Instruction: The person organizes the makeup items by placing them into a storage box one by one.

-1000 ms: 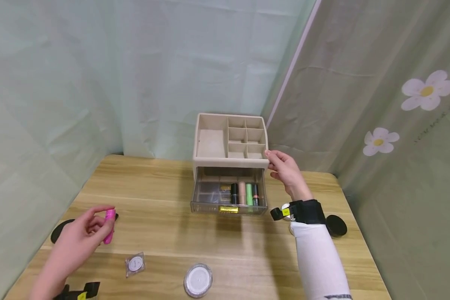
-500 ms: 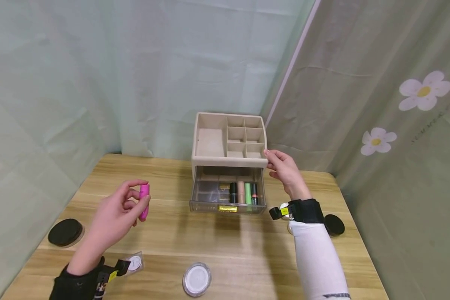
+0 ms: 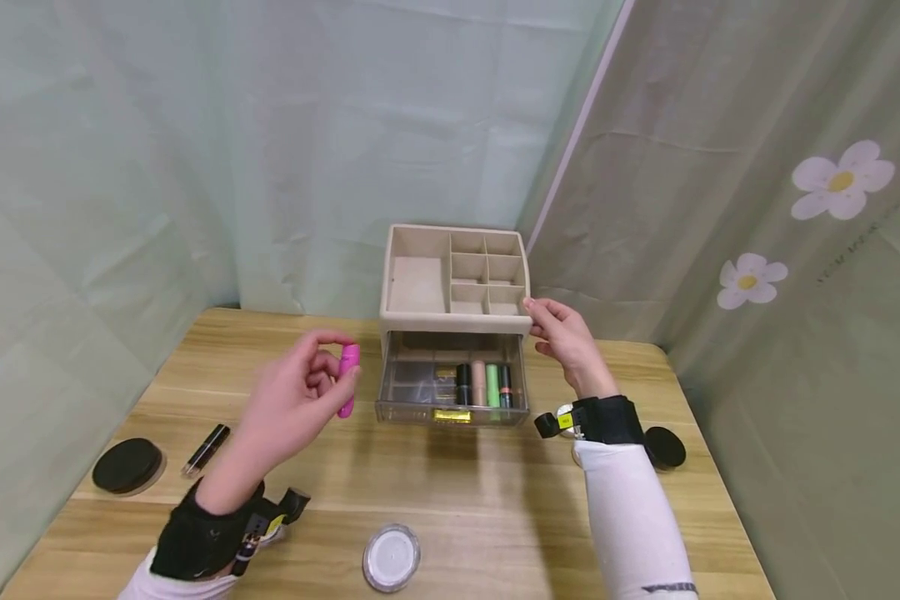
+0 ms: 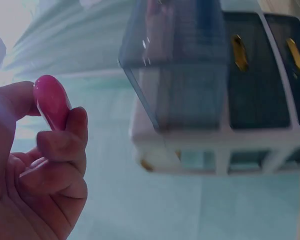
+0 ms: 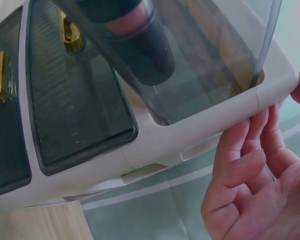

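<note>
1. Currently, the left hand (image 3: 292,400) pinches a bright pink, slim cylindrical tube (image 3: 348,360) between thumb and forefinger, raised over the wood-grain desk (image 3: 435,487).
2. The right hand (image 3: 573,346) grips the cream plastic organiser (image 3: 457,322) at its 4 o'clock corner, thumb on the edge, fingers bent against the side.
3. The clear, smoke-tinted plastic drawer (image 3: 408,412) stands pulled out at the organiser's 6 o'clock. The pink tube is apart from it, off its 9 o'clock side.
4. The step in hand is judged to be placing the pink tube inside that drawer.
5. Recommended: clear the 9 o'clock wall before lowering, and release only near the drawer floor.
6. Recommended: align it with the pale green cylindrical tube (image 3: 492,386) and its neighbours without knocking them.
7. Risk noted: pressing on the extended drawer could tip the organiser; the right-hand brace should be maintained.
</note>
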The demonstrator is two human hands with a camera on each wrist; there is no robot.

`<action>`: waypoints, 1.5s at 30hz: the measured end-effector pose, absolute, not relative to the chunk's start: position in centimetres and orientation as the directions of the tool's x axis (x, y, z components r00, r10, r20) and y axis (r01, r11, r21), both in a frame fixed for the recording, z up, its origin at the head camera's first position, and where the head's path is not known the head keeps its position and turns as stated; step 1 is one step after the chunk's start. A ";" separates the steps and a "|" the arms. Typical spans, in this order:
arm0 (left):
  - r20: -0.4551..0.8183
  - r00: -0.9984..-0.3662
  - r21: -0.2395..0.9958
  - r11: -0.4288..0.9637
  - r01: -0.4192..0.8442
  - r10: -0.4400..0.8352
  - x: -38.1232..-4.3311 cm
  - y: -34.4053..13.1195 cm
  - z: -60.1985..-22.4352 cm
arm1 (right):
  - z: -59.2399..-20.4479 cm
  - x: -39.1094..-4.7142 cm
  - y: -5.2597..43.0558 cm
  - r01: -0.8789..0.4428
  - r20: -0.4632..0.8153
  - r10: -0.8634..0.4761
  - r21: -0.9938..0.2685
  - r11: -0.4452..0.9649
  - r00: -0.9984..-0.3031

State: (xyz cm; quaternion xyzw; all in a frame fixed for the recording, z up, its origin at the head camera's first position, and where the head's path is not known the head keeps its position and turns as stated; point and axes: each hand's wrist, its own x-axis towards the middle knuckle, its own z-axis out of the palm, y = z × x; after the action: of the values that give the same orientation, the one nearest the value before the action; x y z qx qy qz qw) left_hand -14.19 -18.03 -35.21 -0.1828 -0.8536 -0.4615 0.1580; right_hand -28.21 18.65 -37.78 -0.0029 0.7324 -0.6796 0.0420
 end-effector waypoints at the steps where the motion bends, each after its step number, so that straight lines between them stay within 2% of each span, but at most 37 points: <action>1: 0.441 -0.879 0.727 0.502 0.468 0.180 -14.4 -17.5 -35.0 | -37.8 -28.3 18.6 0.053 -0.058 -0.060 -0.996 0.077 -0.997; 9: 0.436 -0.851 0.727 0.443 0.525 0.293 -16.6 -13.4 -34.2 | -37.8 -28.4 18.9 0.062 -0.067 -0.051 -0.993 0.104 -0.996; 17: 0.392 -0.859 0.710 0.486 0.510 0.328 -18.1 -10.5 -34.5 | -37.7 -28.4 18.9 0.047 -0.053 -0.062 -0.995 0.093 -0.997; 25: 0.294 -0.904 0.655 0.624 0.426 0.309 -17.8 -8.9 -35.0 | -38.7 -27.5 18.7 0.071 -0.081 -0.080 -0.991 0.115 -0.993; 36: 0.235 -0.930 0.464 0.808 0.362 0.281 -18.6 -7.3 -35.0 | -37.9 -27.6 18.9 0.044 -0.051 -0.073 -0.994 0.098 -0.996; 45: 0.151 -0.938 0.358 0.867 0.347 0.313 -18.9 -6.6 -34.8 | -37.6 -27.6 19.2 0.020 -0.026 -0.079 -0.997 0.077 -0.997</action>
State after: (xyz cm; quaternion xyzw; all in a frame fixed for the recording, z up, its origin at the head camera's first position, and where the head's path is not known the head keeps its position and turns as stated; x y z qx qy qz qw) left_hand -18.89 -6.58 -34.75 -0.1712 -0.9651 -0.1933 0.0438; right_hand -27.58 19.19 -37.57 -0.0202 0.7331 -0.6789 0.0364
